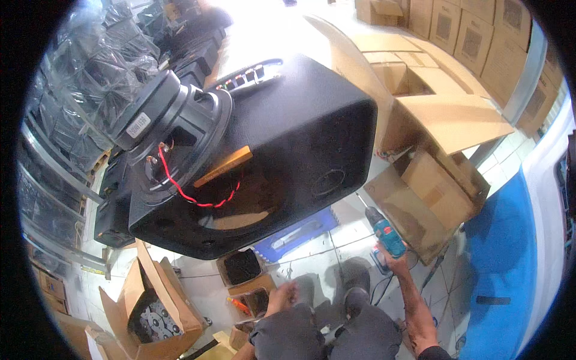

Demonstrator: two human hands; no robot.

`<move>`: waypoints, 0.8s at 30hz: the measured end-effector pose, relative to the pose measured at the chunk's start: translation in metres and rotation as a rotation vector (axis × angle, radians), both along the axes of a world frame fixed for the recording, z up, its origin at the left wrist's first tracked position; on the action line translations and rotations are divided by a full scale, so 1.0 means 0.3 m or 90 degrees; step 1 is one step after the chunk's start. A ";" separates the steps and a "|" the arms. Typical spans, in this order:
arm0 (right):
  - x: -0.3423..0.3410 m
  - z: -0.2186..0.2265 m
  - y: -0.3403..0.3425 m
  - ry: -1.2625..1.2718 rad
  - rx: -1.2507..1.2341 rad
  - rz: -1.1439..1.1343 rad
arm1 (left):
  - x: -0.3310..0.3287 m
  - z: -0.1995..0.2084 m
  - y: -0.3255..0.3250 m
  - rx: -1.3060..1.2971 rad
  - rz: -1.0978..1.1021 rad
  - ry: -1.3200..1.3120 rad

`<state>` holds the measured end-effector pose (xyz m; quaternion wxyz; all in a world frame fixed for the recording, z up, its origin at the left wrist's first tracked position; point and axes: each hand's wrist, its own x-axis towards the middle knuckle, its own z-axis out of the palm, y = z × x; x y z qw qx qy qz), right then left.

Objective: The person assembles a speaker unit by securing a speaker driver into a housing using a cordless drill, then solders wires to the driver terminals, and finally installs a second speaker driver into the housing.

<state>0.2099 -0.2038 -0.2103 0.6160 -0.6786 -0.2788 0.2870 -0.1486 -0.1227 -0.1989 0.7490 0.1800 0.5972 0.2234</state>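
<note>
Right hand point(394, 259) is gripping a teal drill point(389, 237), fingers wrapping its handle; the bit is pointing up and left, near the cabinet point(312, 120) but showing a gap to it in this view. Left hand point(283, 298) is hovering or resting by the left knee, blurred, fingers seeming curled; can't tell if it is closing on anything. Nearest to it, a small box point(261, 300) is holding an orange tool point(239, 306). The black cabinet is sitting in front of the person, its round hole point(240, 220) facing them. The driver point(180, 120) is lying tilted over the cabinet's left part, magnet pointing up and left, rim overhanging the hole. A wood strip point(223, 167) is lying slantwise along the rim, by the hole. A red wire point(198, 205) is running from the driver's terminals, looping down across the hole. Behind the driver, a terminal panel point(249, 78) is lying on the cabinet top. Below the cabinet, a blue-purple panel point(300, 234) is showing on the tiled floor point(336, 267). At lower left an open carton point(186, 315) is holding round metal parts point(159, 324); right of the cabinet another open carton point(414, 204) is standing near the drill. A blue sheet point(504, 264) is covering the far right.
</note>
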 end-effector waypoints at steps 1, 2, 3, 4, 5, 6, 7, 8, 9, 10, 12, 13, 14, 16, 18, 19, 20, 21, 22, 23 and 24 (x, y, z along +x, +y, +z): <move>0.009 -0.034 0.026 -0.042 0.022 0.029 | -0.032 -0.011 -0.013 -0.073 0.014 0.006; 0.028 -0.061 0.052 -0.076 0.008 0.051 | -0.053 -0.011 -0.020 -0.053 0.021 -0.004; 0.046 -0.083 0.071 -0.108 -0.007 0.073 | -0.072 -0.007 -0.027 -0.047 0.029 -0.017; 0.058 -0.102 0.087 -0.096 -0.008 0.068 | -0.083 -0.003 -0.033 -0.051 0.050 -0.003; 0.068 -0.116 0.098 -0.082 -0.011 0.063 | -0.085 0.002 -0.038 -0.025 0.050 -0.012; 0.078 -0.128 0.103 -0.081 0.024 0.071 | -0.088 0.007 -0.046 -0.009 0.061 0.008; 0.083 -0.137 0.103 -0.105 0.005 0.059 | -0.087 0.010 -0.050 0.018 0.066 0.004; 0.085 -0.146 0.094 -0.144 0.027 0.062 | -0.085 0.007 -0.053 0.016 0.068 0.028; 0.083 -0.155 0.081 -0.178 0.037 0.064 | -0.083 0.000 -0.055 0.023 0.065 0.028; 0.078 -0.163 0.061 -0.221 0.023 0.064 | -0.081 -0.012 -0.055 0.028 0.062 0.029; 0.069 -0.182 0.013 -0.286 -0.083 0.055 | -0.079 -0.046 -0.047 0.014 0.045 0.027; 0.067 -0.191 -0.007 -0.287 -0.002 0.069 | -0.078 -0.063 -0.039 0.001 0.037 0.031; 0.064 -0.201 -0.031 -0.272 0.026 0.076 | -0.076 -0.074 -0.034 0.007 0.038 0.028; 0.068 -0.220 -0.055 -0.285 0.058 0.094 | -0.070 -0.078 -0.031 -0.013 0.049 0.049; 0.075 -0.238 -0.066 -0.362 0.102 0.123 | -0.061 -0.051 -0.041 0.044 0.039 0.073; 0.076 -0.245 -0.069 -0.409 0.046 0.114 | -0.057 -0.030 -0.050 0.064 0.037 0.094; 0.081 -0.249 -0.063 -0.481 0.026 0.115 | -0.053 -0.007 -0.056 0.067 0.045 0.090; 0.078 -0.252 -0.065 -0.487 0.015 0.108 | -0.054 0.014 -0.063 0.070 0.053 0.087; 0.077 -0.253 -0.060 -0.493 0.003 0.101 | -0.058 0.030 -0.071 0.100 0.061 0.063; 0.071 -0.252 -0.056 -0.434 0.000 0.088 | -0.065 0.039 -0.077 0.092 0.051 0.097; 0.065 -0.250 -0.054 -0.376 -0.005 0.077 | -0.076 0.040 -0.084 0.108 0.043 0.109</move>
